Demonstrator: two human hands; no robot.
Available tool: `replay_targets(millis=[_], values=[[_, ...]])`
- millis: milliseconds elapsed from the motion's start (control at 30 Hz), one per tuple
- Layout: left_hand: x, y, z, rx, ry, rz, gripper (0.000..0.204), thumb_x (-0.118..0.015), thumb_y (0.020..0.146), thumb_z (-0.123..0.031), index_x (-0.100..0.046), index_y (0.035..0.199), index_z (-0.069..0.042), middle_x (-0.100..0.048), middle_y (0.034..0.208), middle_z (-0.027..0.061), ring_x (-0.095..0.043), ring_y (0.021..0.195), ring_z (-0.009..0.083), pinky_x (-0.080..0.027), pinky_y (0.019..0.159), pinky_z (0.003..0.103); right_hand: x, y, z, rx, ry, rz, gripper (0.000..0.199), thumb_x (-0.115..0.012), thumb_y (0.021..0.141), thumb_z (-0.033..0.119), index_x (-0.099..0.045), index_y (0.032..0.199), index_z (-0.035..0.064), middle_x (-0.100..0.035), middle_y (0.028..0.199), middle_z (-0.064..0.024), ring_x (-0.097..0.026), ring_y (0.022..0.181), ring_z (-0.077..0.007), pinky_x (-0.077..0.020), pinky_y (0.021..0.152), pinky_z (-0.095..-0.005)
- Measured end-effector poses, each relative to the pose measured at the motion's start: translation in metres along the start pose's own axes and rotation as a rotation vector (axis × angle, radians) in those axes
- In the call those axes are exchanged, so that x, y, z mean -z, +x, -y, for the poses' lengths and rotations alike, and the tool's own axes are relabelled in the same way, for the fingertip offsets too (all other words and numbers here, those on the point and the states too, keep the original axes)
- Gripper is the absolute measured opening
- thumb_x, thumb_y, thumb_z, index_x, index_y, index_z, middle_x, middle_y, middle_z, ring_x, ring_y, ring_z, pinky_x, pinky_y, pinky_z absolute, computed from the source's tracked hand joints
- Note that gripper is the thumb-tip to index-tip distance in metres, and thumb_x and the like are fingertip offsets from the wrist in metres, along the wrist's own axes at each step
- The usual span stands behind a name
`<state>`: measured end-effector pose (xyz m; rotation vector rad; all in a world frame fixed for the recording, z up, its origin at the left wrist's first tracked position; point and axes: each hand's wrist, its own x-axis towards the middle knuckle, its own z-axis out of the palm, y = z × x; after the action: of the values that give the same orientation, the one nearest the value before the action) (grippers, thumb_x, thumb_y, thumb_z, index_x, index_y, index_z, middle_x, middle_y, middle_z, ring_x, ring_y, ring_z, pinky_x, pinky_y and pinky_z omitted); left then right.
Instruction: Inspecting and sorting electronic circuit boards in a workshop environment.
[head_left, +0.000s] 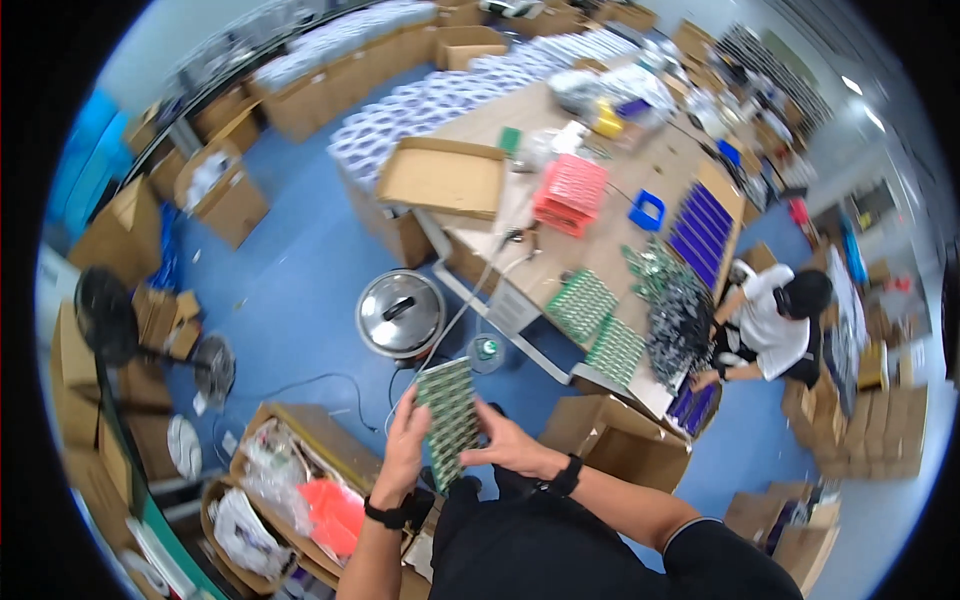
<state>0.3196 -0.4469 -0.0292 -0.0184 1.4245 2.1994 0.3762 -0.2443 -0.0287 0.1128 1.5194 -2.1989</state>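
Observation:
A green circuit board panel (450,415), covered in rows of small pale parts, is held up in front of my body. My left hand (402,440) grips its left edge, and my right hand (508,442) has its right edge between thumb and fingers. Whether it is one panel or a stack I cannot tell. Two similar green panels lie on the table's near edge, one board (582,305) behind the other board (616,350). A pot with a shiny lid (401,312) stands beyond my hands.
The wooden table (640,190) carries a red crate (571,195), a cardboard tray (440,178), a blue bin (647,211) and purple strips (703,232). A co-worker (770,325) sits at its right side. Open boxes (615,440) flank me, a fan (107,318) stands left, and cables cross the floor.

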Motion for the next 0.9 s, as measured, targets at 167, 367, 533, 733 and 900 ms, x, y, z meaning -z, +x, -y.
replay_targets(millis=[167, 367, 533, 733, 900], values=[[-0.153, 0.122, 0.049, 0.375, 0.102, 0.311, 0.056, -0.076, 0.102, -0.023, -0.054, 0.15, -0.004, -0.069, 0.116, 0.0034, -0.063, 0.098, 0.0087, -0.053, 0.081, 0.027, 0.122, -0.066, -0.01, 0.114, -0.326, -0.642, 0.13, -0.091, 0.086, 0.017, 0.007, 0.167, -0.0046, -0.047, 0.157, -0.0134, -0.048, 0.141, -0.0199, -0.0442, 0.115, -0.0354], [-0.248, 0.23, 0.195, 0.279, 0.516, 0.433, 0.033, -0.076, 0.1, -0.025, -0.075, 0.113, 0.006, -0.075, 0.093, 0.007, -0.066, 0.085, 0.0103, -0.053, 0.073, 0.03, 0.257, -0.091, -0.053, -0.123, -0.133, -1.204, 0.141, -0.097, 0.075, 0.042, -0.003, 0.164, -0.0129, -0.043, 0.153, -0.0321, -0.048, 0.142, -0.0393, -0.0424, 0.117, -0.0424], [-0.284, 0.264, 0.275, 0.237, 0.839, 0.411, 0.044, -0.076, 0.096, -0.025, -0.07, 0.126, 0.007, -0.075, 0.106, 0.0229, -0.073, 0.094, 0.0302, -0.056, 0.082, 0.04, 0.337, -0.084, -0.086, -0.439, -0.274, -1.298, 0.144, -0.095, 0.071, 0.054, -0.006, 0.167, -0.0073, -0.043, 0.152, -0.0351, -0.048, 0.14, -0.0471, -0.0423, 0.117, -0.0449], [-0.287, 0.274, 0.268, -0.019, 1.525, 0.505, 0.074, -0.077, 0.089, -0.032, -0.051, 0.151, -0.001, -0.046, 0.15, 0.034, -0.046, 0.138, 0.052, -0.039, 0.113, 0.06, 0.348, -0.071, -0.11, -0.704, -0.631, -1.404, 0.134, -0.092, 0.074, 0.051, -0.012, 0.167, -0.0034, -0.036, 0.158, -0.0323, -0.039, 0.144, -0.0495, -0.0402, 0.116, -0.0551], [-0.268, 0.307, 0.251, -0.18, 1.701, 0.215, 0.118, -0.087, 0.076, -0.047, -0.024, 0.167, -0.005, -0.026, 0.163, 0.0388, -0.025, 0.153, 0.0558, -0.018, 0.123, 0.067, 0.337, -0.068, -0.103, -0.713, -0.678, -1.442, 0.128, -0.089, 0.078, 0.047, -0.011, 0.167, -0.0014, -0.027, 0.164, -0.0322, -0.029, 0.151, -0.0491, -0.0323, 0.118, -0.0634]])
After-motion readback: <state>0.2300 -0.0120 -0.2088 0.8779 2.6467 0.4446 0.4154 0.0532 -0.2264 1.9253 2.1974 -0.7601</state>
